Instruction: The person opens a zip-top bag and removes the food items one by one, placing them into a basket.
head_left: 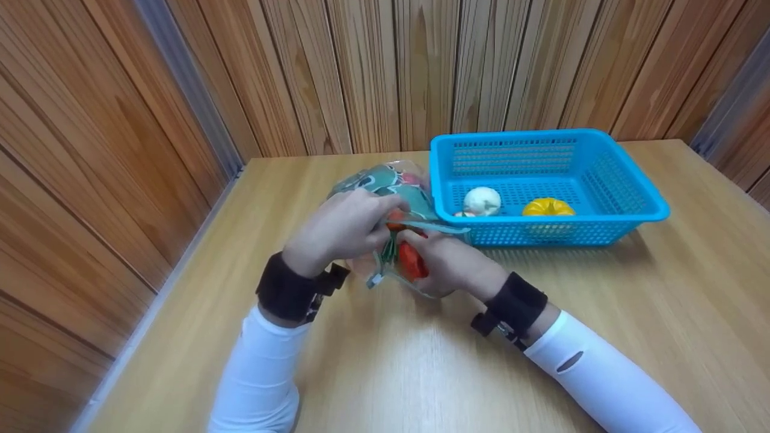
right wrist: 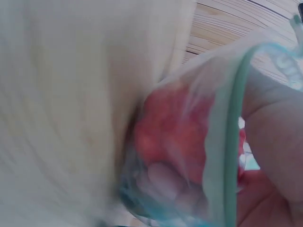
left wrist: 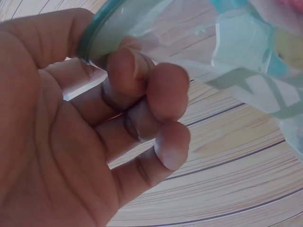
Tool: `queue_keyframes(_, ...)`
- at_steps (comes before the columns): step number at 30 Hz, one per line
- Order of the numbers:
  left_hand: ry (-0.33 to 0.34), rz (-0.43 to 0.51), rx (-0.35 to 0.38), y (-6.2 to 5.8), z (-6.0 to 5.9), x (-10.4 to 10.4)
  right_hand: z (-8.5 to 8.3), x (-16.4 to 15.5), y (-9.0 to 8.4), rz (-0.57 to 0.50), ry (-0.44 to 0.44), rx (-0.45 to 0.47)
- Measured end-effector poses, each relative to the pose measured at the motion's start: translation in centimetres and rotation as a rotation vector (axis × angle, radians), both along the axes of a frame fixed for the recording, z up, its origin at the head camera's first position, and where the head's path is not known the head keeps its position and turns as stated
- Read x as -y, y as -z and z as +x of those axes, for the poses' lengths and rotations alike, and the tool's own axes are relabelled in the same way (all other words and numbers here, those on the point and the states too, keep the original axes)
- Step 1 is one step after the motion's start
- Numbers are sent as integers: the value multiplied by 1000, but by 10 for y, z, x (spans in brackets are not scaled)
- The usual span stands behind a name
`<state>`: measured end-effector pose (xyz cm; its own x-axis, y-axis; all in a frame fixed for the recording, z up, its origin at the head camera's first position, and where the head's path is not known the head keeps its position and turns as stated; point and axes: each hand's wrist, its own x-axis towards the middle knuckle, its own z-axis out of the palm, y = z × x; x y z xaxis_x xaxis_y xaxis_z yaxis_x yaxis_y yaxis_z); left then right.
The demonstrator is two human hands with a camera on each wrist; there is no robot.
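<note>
A clear zip bag [head_left: 415, 195] with green print lies on the table against the basket's left side, its mouth towards me. My left hand [head_left: 349, 225] pinches the bag's green zip edge [left wrist: 97, 30] between thumb and forefinger, the other fingers half curled below. My right hand [head_left: 448, 261] reaches into the mouth and grips a red, lumpy vegetable [head_left: 412, 260]. Through the clear film in the right wrist view, its fingertips [right wrist: 165, 182] show against the red vegetable [right wrist: 175, 127]. Another orange-red piece [head_left: 395, 219] shows in the bag near the left fingers.
A blue plastic basket [head_left: 565, 231] stands at the back right of the wooden table [head_left: 385, 373]. Inside are a white bulb-shaped vegetable [head_left: 482, 201], a yellow ribbed vegetable [head_left: 548, 207] and a small, partly hidden piece. Wood-panelled walls [head_left: 385, 78] rise behind and at the left.
</note>
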<state>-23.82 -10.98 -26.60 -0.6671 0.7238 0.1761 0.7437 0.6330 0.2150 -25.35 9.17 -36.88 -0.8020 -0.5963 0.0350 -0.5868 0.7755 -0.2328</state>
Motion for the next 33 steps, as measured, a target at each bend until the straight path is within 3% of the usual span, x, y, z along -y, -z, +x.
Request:
queue_keyframes(5,-38,31,-18,-1,-3,3,14,-7,-32,-107,-95,-49)
queue_keyframes(8,-67,33,-46,-2,-4,4,24,-14,-54,-213,-169,-125)
queue_keyframes(12,-107,2,-55,-4,-5,4,29,-30,-78,-407,-271,-324)
queue_keyframes(14,-122,-11,-44,-5,-5,4,26,-41,-85,-489,-270,-430)
queue_keyframes(17,-129,-22,-27,-5,-5,4,18,-60,-90,-554,-159,-544)
queue_keyframes(19,-131,-21,-16,-4,-5,4,9,-72,-89,-570,-44,-547)
queue_keyframes(26,-131,-17,-2,-3,-4,5,-27,-106,-65,-511,329,-316)
queue_keyframes(33,-124,-13,-12,-3,-3,3,-51,-136,-38,-484,538,-223)
